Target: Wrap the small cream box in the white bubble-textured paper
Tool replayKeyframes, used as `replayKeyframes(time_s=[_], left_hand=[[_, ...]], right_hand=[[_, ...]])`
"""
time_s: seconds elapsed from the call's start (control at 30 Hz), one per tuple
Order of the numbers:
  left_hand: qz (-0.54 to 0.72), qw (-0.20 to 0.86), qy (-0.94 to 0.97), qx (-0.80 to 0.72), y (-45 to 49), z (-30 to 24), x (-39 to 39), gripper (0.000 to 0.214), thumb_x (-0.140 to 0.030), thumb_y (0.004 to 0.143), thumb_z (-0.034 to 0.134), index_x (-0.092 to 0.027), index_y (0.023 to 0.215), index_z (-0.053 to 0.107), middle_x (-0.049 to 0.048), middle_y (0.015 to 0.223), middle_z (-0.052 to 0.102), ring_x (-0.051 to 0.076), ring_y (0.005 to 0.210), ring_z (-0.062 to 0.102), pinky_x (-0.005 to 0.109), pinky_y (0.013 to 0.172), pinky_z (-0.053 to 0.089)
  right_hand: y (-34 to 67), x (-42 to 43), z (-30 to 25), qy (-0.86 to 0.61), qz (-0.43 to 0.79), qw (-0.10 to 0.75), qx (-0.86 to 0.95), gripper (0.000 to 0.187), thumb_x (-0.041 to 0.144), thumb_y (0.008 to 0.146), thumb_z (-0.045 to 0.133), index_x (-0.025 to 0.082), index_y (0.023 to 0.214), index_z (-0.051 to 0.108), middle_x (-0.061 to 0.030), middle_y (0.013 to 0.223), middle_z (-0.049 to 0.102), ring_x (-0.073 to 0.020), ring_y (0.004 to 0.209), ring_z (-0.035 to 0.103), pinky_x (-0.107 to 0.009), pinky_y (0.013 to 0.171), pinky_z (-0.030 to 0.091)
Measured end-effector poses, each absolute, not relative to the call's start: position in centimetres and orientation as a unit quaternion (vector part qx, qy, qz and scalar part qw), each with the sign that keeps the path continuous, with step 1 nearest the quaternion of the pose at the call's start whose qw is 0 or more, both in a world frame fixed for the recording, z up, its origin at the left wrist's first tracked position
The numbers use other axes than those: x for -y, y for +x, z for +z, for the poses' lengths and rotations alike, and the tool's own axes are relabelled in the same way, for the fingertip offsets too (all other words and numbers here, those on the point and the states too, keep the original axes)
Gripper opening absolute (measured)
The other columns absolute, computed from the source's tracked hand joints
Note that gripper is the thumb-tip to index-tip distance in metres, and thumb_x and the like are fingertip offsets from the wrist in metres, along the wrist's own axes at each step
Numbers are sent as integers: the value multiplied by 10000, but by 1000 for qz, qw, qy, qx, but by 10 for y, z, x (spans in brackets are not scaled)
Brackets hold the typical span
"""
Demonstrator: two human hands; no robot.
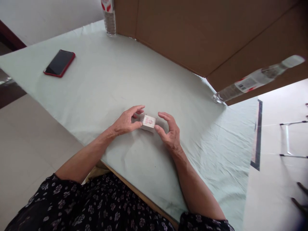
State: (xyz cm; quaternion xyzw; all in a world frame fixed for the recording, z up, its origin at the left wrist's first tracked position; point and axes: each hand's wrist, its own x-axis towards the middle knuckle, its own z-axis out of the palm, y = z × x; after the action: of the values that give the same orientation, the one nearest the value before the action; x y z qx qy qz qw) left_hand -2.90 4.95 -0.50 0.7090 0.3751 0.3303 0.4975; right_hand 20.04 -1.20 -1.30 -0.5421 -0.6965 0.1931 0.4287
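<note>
A small white box with a reddish print on its top sits on the pale green tablecloth, between my two hands. My left hand is at its left side, fingers apart and curved, the thumb tip at the box's edge; whether it presses on the box I cannot tell. On the other side is my right hand, also open in a curve. Its thumb tip is close to the box's right corner, and its fingers are spread away from it.
A phone in a red case lies at the far left of the table. Behind, a large brown cardboard panel stands upright, with one clear plastic bottle at its left end and another bottle at its right.
</note>
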Motion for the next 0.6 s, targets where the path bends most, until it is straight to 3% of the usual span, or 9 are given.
replayKeyframes(time_s=[0.13, 0.4, 0.5, 0.6], left_hand=[[321, 494, 720, -366, -28, -6, -49, 696, -265, 779, 659, -174, 1456, 523, 156, 1391, 619, 293, 1235, 599, 441, 1045, 498], [298, 457, 755, -364, -25, -14, -48, 697, -320, 805, 668, -181, 1470, 510, 152, 1382, 622, 301, 1226, 603, 487, 1084, 479], [303, 448, 759, -362, -24, -14, -48, 690, -302, 798, 663, -190, 1463, 517, 139, 1360, 636, 294, 1224, 605, 474, 1083, 484], [311, 445, 762, -353, -23, -12, -48, 700, -279, 776, 659, -173, 1453, 521, 149, 1358, 628, 299, 1217, 605, 476, 1082, 485]], right_hand=[[203, 9, -11, -536, 145, 418, 719, 221, 406, 921, 672, 299, 1108, 717, -90, 1235, 721, -299, 1180, 650, -525, 1052, 469], [199, -4, 2, -495, 16, 317, 809, 125, 347, 964, 658, 277, 1029, 740, -65, 1211, 751, -260, 1123, 671, -447, 967, 452], [191, -8, 3, -485, -44, 321, 812, 114, 258, 982, 621, 263, 927, 720, -45, 1119, 783, -234, 1044, 691, -423, 920, 438], [182, -10, 1, -488, -19, 361, 794, 142, 205, 999, 558, 236, 915, 669, -58, 1066, 788, -217, 1014, 706, -406, 922, 451]])
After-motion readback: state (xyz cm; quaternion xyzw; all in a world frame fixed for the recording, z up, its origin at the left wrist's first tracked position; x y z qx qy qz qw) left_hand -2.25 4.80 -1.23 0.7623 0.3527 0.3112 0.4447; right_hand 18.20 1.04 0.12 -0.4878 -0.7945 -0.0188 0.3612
